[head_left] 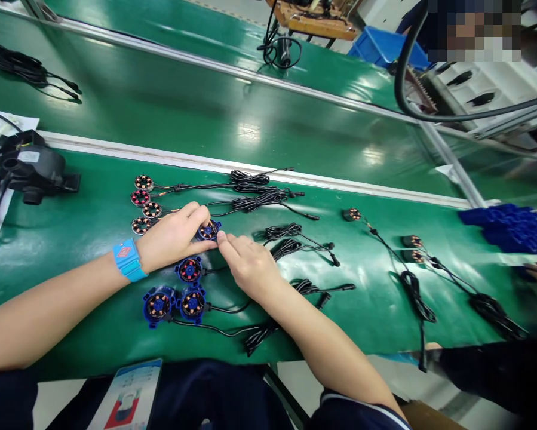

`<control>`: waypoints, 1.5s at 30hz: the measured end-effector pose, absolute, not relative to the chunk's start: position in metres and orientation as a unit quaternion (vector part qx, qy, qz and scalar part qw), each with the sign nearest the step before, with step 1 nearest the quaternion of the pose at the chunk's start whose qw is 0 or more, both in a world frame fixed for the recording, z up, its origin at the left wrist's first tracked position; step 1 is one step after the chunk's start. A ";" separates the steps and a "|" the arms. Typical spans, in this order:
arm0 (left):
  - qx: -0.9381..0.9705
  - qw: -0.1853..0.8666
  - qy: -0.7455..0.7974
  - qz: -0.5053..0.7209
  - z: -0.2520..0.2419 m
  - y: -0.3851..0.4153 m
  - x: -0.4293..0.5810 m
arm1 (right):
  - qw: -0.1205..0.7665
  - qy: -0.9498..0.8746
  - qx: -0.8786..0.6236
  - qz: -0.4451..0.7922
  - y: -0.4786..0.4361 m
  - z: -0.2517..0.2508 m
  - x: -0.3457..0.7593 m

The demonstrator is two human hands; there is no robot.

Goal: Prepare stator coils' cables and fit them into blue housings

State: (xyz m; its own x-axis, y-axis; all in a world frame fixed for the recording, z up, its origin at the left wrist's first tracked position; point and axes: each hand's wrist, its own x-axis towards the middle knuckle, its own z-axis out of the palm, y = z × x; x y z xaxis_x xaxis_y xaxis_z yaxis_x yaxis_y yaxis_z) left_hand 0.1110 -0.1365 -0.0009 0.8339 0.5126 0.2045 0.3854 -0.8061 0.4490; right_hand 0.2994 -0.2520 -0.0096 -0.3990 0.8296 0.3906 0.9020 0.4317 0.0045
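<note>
over the glossy green tabletop [367, 316], the bare right forearm [317, 331] could drag the thin, coiled black cables [258, 338] beneath if it shifts; the left hand [176, 232] and right hand [249, 266] grasp between them a round blue plastic housing [209, 230] with copper-coloured coils [204, 233], which might slip if twisted.

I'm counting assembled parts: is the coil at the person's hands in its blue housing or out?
In: the blue housing shows around the coil. Whether it is fully seated, I cannot tell.
</note>
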 end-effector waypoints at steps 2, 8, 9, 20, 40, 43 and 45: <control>0.933 0.214 0.231 0.174 -0.002 -0.136 0.110 | 0.133 -0.830 -0.533 -0.098 -0.253 -0.006 0.294; 0.923 0.244 0.231 0.189 -0.003 -0.133 0.109 | 0.121 -0.831 -0.516 -0.167 -0.252 -0.011 0.298; 0.919 0.251 0.236 0.189 -0.002 -0.133 0.109 | 0.143 -0.831 -0.508 -0.175 -0.251 -0.012 0.302; 0.911 0.293 0.235 0.171 0.000 -0.130 0.108 | 0.163 -0.822 -0.525 -0.150 -0.245 -0.003 0.305; 0.980 0.007 0.108 0.167 0.002 -0.142 0.109 | 0.342 -0.777 -0.528 0.009 -0.241 -0.021 0.305; 0.979 0.002 0.092 0.180 -0.001 -0.143 0.107 | 0.362 -0.763 -0.534 0.032 -0.242 -0.024 0.306; 0.979 -0.004 0.086 0.184 0.000 -0.145 0.107 | 0.366 -0.762 -0.533 0.042 -0.243 -0.025 0.306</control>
State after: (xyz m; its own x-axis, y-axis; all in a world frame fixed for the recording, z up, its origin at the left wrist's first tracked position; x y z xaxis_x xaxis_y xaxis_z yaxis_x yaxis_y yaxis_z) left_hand 0.1070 -0.1450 0.0000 0.9171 0.1673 0.3619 0.1704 -0.9851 0.0235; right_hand 0.3060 -0.2427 -0.0250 -0.1637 0.8424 0.5135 0.7808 0.4288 -0.4545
